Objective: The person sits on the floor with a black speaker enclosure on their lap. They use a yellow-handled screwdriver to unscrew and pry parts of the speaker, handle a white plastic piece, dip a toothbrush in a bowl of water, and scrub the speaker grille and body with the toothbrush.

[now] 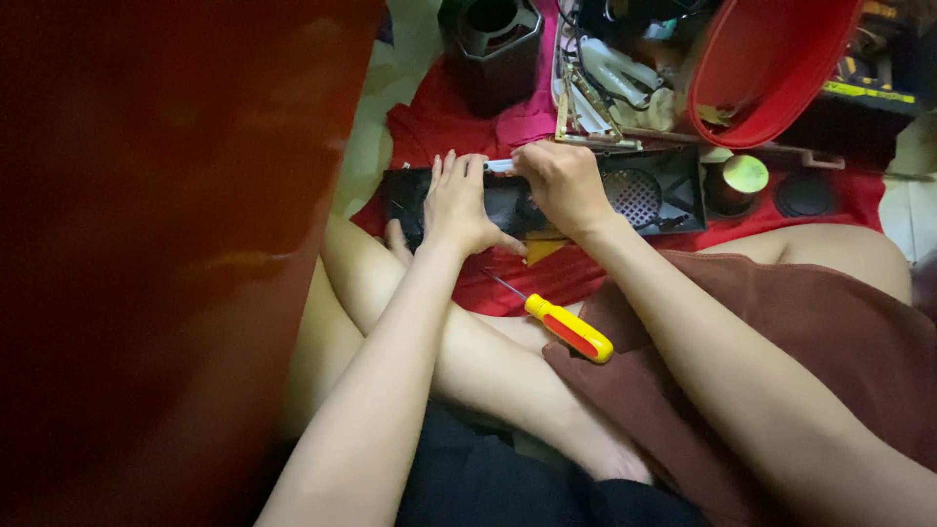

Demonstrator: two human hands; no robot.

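- Two hands rest on the black grille panel point(644, 190), at 12 o'clock from the lap.
- Left hand point(457, 203): flat, fingers spread, pressing panel.
- Right hand point(564, 185): curled around a small white part point(498, 166), mostly hidden.
- Screwdriver point(566, 329) at 6 o'clock, untouched.

One camera sits on the person's head, looking steeply down, close over lap and floor.

Left hand point(457, 207) flat with fingers spread, right hand point(564, 185) curled, forearms extended
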